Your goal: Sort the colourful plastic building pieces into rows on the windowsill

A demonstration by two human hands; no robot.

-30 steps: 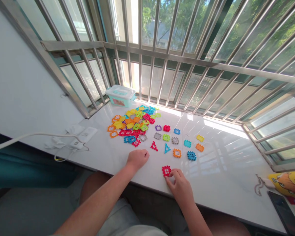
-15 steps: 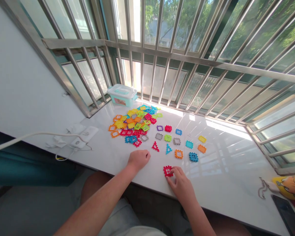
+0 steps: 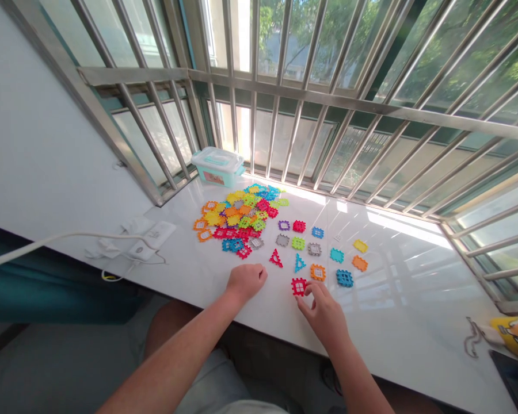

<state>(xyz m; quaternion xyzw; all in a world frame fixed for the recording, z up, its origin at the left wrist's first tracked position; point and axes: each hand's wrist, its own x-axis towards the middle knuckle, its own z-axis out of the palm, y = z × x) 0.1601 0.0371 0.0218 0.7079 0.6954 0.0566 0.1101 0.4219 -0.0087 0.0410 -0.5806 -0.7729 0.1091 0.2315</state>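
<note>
My right hand (image 3: 324, 309) rests on the white marble sill (image 3: 397, 310), thumb and forefinger closed on the edge of a red square tile (image 3: 299, 286). My left hand (image 3: 246, 281) lies curled in a loose fist on the sill, left of the red tile and just below a red triangle tile (image 3: 276, 259). Single tiles are laid out in rows beyond my hands, among them a blue triangle (image 3: 299, 263), an orange square (image 3: 316, 271) and a blue square (image 3: 344, 278). A heap of mixed coloured tiles (image 3: 237, 215) sits further back on the left.
A teal-lidded plastic box (image 3: 217, 165) stands in the back corner by the steel window bars (image 3: 285, 98). A white power strip with cables (image 3: 149, 241) lies at the left. At the far right are a yellow printed object (image 3: 515, 334) and a dark phone (image 3: 515, 379).
My right hand has slid the red square tile away from me, up close to the orange square. My left hand has stayed in its place.
</note>
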